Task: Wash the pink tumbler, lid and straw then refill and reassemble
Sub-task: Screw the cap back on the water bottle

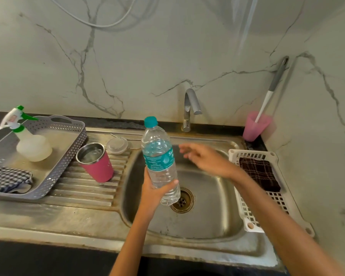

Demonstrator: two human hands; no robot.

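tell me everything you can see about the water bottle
The water bottle is clear, ribbed plastic with a teal cap on and a teal label round its middle; the print is too blurred to read. It seems to hold water, though the level is hard to judge. It is held nearly upright, top leaning a little left, above the steel sink basin. The left hand grips its lower part, thumb across the front. The right hand, open and blurred, is beside it without touching.
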